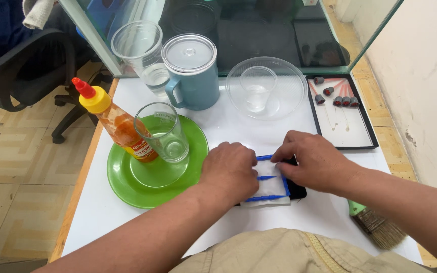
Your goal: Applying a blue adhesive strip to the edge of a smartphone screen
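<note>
**Inspector:** Starting with the head view, the only one: both hands rest low on the white desk (228, 126). The left hand (231, 169) lies knuckles up, fingers curled down onto a white pad (271, 186) that carries blue pointed sticks (267, 177). The right hand (313, 161) presses its fingertips on the pad's upper edge, pinching the top blue stick.

**Clerk:** And beneath the pad?

**Inspector:** A black flat object (296, 189), mostly covered; its kind cannot be told. Whether the left hand grips a stick cannot be told either; its fingers are hidden.

**Clerk:** Surroundings?

**Inspector:** Left of the hands, a green plate (127, 187) bears a clear glass (163, 132) and a tilted sauce bottle (115, 121) with a yellow cap. Behind: a blue lidded pitcher (190, 71), a clear plastic cup (140, 50), a clear bowl (266, 87) holding a small cup. To the right, a black-rimmed tray (367, 134) holds red-capped droppers (337, 96). A green-handled brush (378, 227) lies near the right forearm.
</note>
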